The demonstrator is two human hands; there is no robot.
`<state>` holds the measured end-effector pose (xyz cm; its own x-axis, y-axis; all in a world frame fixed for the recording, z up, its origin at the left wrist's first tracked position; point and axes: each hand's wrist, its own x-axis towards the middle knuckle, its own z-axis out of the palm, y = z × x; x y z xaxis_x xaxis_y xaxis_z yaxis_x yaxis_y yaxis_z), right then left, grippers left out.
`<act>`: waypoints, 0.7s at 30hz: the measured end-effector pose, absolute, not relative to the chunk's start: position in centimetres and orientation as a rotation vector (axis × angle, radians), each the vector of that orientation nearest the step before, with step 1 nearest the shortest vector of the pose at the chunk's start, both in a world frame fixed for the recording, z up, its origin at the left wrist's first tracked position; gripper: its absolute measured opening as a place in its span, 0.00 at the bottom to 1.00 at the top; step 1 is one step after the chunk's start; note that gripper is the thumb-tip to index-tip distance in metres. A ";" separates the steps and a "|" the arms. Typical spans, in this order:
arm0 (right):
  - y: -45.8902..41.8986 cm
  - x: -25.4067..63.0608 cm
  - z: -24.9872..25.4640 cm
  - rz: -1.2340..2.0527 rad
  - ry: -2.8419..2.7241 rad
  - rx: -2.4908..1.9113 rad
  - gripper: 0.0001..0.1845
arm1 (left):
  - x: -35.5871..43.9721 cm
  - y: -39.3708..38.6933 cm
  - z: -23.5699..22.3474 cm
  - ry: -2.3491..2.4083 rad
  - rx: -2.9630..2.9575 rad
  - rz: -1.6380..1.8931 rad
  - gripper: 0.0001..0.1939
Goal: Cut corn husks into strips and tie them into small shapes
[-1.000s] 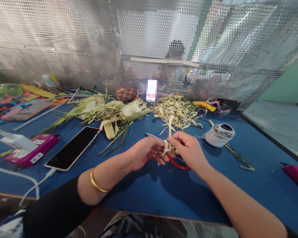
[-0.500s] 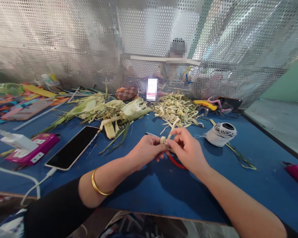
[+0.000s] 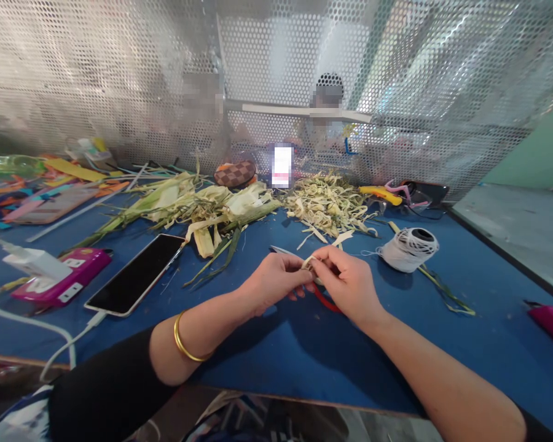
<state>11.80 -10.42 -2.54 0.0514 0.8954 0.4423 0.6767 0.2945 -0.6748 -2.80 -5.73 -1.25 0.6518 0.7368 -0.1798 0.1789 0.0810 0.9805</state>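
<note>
Between my two hands is a pale corn husk strip point(image 3: 309, 263), partly coiled, with a loose end showing above my right fingers. My left hand point(image 3: 276, 279) pinches the coil between thumb and fingers. Thumb and index finger of my right hand point(image 3: 345, 279) are closed on the same strip, close against the left fingertips. Beneath the hands lie scissors point(image 3: 325, 299) with red handles, their blade tip poking out past my left hand and the rest mostly covered. A pile of curled husk strips point(image 3: 329, 205) lies just beyond.
Whole corn husks point(image 3: 179, 199) spread at the back left. A thread spool point(image 3: 410, 248) stands to the right. At left are a charging phone point(image 3: 136, 274) and a magenta power strip point(image 3: 64, 276). A lit phone point(image 3: 282, 166) leans against the perforated metal screen point(image 3: 276, 49).
The husk strip's loose end has swung from upright down to the right, and its coil shows less between the fingers. My right hand has turned slightly; the left has barely moved.
</note>
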 end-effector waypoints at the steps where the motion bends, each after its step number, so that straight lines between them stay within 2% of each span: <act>1: -10.4 11.8 -2.5 0.341 -1.669 -1.451 0.09 | -2.8 -5.7 -1.3 0.801 1.464 0.503 0.09; 5: -10.2 12.4 -1.7 0.516 -1.626 -1.421 0.07 | -2.7 -5.7 -1.6 0.788 1.458 0.565 0.12; 12: -10.6 14.3 0.1 1.031 -1.721 -1.203 0.11 | -3.2 -4.9 -1.5 0.760 1.317 0.617 0.17; 14: -10.6 14.2 0.2 1.017 -1.722 -1.161 0.09 | -3.3 -4.8 -1.4 0.759 1.302 0.607 0.17; 17: -10.5 14.0 -0.1 0.798 -1.719 -1.131 0.05 | -3.3 -5.0 -1.4 0.770 1.271 0.568 0.17; 21: -10.4 13.7 -0.6 0.516 -1.555 -1.098 0.08 | -3.2 -5.2 -1.3 0.766 1.255 0.552 0.15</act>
<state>13.66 -10.43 -0.59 0.0405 0.8514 0.5230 0.3696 0.4735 -0.7995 -3.21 -5.19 -1.31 0.6386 0.7411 -0.2075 0.0385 0.2386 0.9704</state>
